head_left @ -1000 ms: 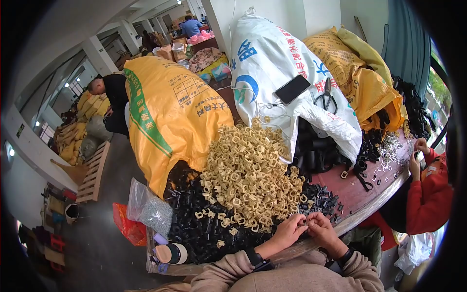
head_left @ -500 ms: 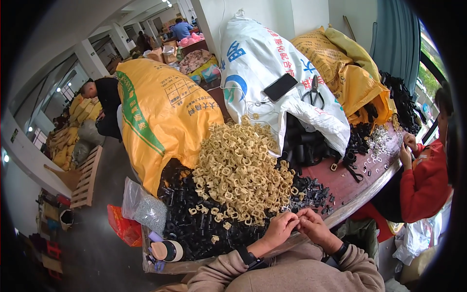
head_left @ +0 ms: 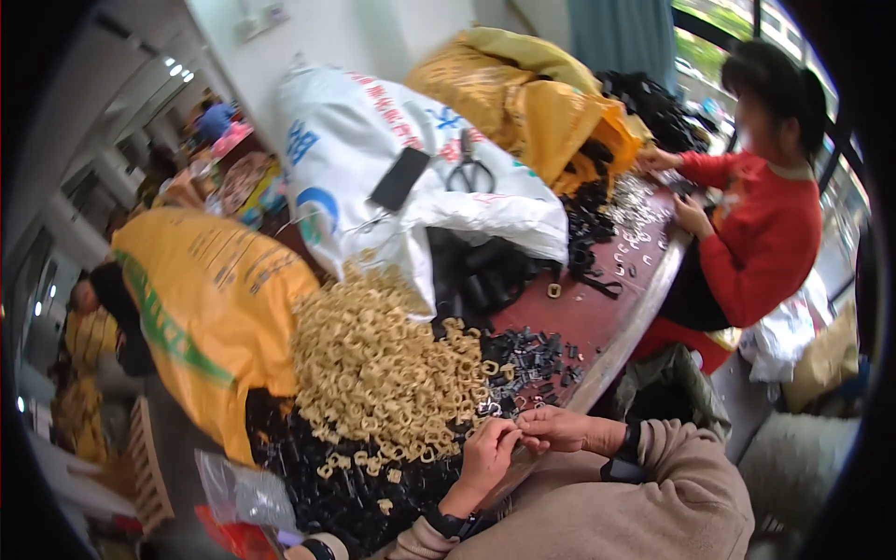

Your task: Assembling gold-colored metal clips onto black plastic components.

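My left hand (head_left: pixel 485 457) and my right hand (head_left: pixel 558 428) meet at the table's near edge, their fingertips pinched together. Whatever they hold between them is too small or hidden to make out. Just beyond lies a big heap of beige plastic buckle-like pieces (head_left: pixel 378 359). Small black plastic parts (head_left: pixel 541 359) are scattered to the right of that heap. More black parts (head_left: pixel 345 509) spread along its near side, with a few beige pieces on top.
Behind the heap slump a white sack (head_left: pixel 350 126) bearing a phone (head_left: pixel 400 178) and scissors (head_left: pixel 469 173), plus an orange sack (head_left: pixel 215 271). At right a person in a red top (head_left: pixel 770 224) handles small pale pieces (head_left: pixel 637 210). A bottle (head_left: pixel 317 547) stands near left.
The view has swung to the right, so the scene shifts left. My hands stay pinched together at the table edge. The co-worker's hands have moved apart, one reaching to the pale pieces.
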